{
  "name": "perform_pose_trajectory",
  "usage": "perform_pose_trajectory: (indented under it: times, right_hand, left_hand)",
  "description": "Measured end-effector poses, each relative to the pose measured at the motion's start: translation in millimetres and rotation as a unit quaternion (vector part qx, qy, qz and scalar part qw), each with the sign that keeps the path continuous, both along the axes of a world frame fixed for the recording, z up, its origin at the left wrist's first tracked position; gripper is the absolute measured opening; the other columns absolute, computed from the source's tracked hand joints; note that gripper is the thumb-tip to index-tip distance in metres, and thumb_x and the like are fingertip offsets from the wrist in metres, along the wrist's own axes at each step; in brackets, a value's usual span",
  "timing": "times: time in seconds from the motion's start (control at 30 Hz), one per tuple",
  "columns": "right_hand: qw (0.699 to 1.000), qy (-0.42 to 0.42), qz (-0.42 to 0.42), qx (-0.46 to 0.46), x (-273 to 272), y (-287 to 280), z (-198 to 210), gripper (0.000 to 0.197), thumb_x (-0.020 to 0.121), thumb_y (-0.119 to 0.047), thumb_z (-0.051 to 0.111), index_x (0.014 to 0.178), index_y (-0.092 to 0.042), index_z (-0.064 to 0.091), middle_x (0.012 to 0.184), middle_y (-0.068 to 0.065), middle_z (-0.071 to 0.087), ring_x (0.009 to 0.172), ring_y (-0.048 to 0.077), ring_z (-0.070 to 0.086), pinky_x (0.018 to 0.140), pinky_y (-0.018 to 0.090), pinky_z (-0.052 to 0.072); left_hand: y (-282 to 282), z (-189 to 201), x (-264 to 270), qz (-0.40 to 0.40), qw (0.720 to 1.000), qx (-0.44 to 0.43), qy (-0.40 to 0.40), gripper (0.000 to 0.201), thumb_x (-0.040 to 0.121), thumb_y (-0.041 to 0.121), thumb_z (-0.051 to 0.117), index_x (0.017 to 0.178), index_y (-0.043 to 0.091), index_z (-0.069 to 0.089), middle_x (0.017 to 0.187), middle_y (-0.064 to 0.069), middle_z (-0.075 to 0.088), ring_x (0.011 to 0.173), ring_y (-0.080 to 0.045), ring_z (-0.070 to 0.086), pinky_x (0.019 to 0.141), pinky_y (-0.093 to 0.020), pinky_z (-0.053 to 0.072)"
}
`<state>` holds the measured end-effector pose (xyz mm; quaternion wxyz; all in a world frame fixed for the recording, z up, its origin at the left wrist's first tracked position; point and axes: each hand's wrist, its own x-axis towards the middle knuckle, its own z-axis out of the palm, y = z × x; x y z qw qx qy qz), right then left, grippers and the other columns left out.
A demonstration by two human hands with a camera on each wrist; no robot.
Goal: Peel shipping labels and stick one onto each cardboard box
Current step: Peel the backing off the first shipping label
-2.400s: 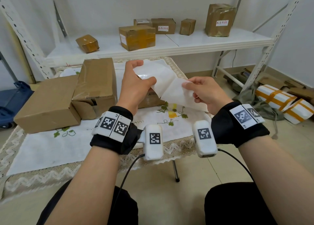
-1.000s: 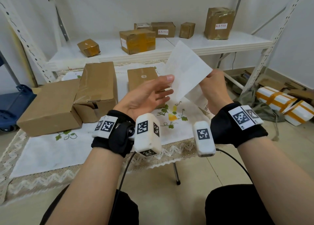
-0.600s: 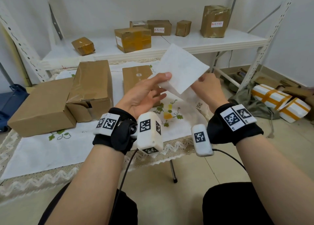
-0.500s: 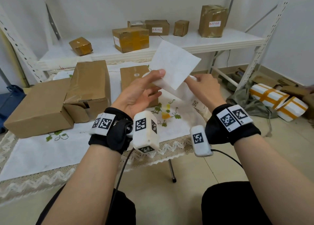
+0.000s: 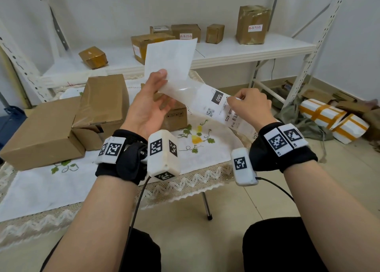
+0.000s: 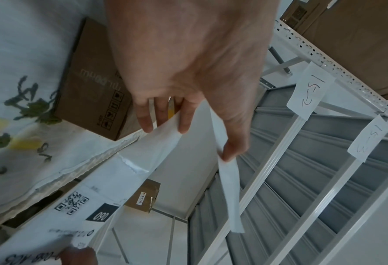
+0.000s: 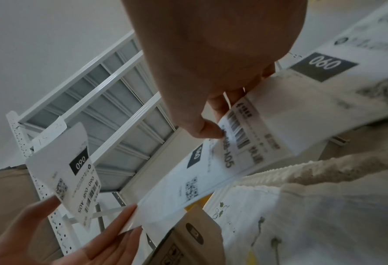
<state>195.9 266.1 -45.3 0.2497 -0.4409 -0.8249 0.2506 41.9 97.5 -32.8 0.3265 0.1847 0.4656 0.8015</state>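
A peeled white shipping label stands upright, blank side toward me, its lower edge under my left thumb. My left hand is palm up, pinching the label, with its fingers against the end of the glossy backing strip. The strip of printed labels runs right to my right hand, which pinches it between thumb and fingers. The right wrist view shows the label's printed face and the strip. A small cardboard box sits on the table behind my hands.
A tall taped box and a large flat box stand at the left on the embroidered tablecloth. Several boxes, some labelled, sit on the white shelf behind. Wrapped parcels lie on the floor at right.
The label passed from my right hand to my left thumb and swung left and upright. My right hand dropped right and now pinches the strip, which is stretched between both hands.
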Motion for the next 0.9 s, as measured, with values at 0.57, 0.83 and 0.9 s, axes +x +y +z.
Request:
perform_pose_trajectory:
  times: [0.57, 0.83, 0.9]
  right_hand:
    - [0.975, 0.201, 0.073, -0.058, -19, 11, 3, 0.042, 0.099, 0.004, 0.041, 0.108, -0.013, 0.078, 0.106, 0.005, 0.072, 0.062, 0.011, 0.050, 0.054, 0.012, 0.040]
    - [0.989, 0.017, 0.112, -0.100, -34, 8, 7, 0.042, 0.098, -0.009, 0.044, 0.132, -0.017, 0.068, 0.137, 0.002, 0.064, 0.129, 0.026, 0.057, 0.115, 0.041, 0.040]
    - [0.987, -0.012, 0.122, -0.105, -37, 7, 6, 0.049, 0.096, -0.002, 0.042, 0.136, -0.018, 0.064, 0.142, 0.006, 0.061, 0.130, 0.030, 0.058, 0.114, 0.048, 0.041]
  left_hand:
    - [2, 4, 0, -0.004, 1.000, 0.019, -0.002, 0.013, 0.098, 0.032, 0.062, 0.107, 0.025, 0.068, 0.134, -0.003, 0.060, 0.127, -0.019, 0.062, 0.110, -0.035, 0.046]
    - [1, 5, -3, 0.010, 1.000, 0.005, -0.005, 0.007, 0.098, 0.031, 0.064, 0.098, 0.026, 0.068, 0.121, -0.002, 0.064, 0.125, -0.022, 0.064, 0.114, -0.038, 0.044]
    - [1, 5, -3, 0.008, 1.000, 0.000, -0.001, 0.007, 0.098, 0.032, 0.064, 0.099, 0.026, 0.068, 0.122, -0.002, 0.064, 0.124, -0.022, 0.065, 0.113, -0.038, 0.045]
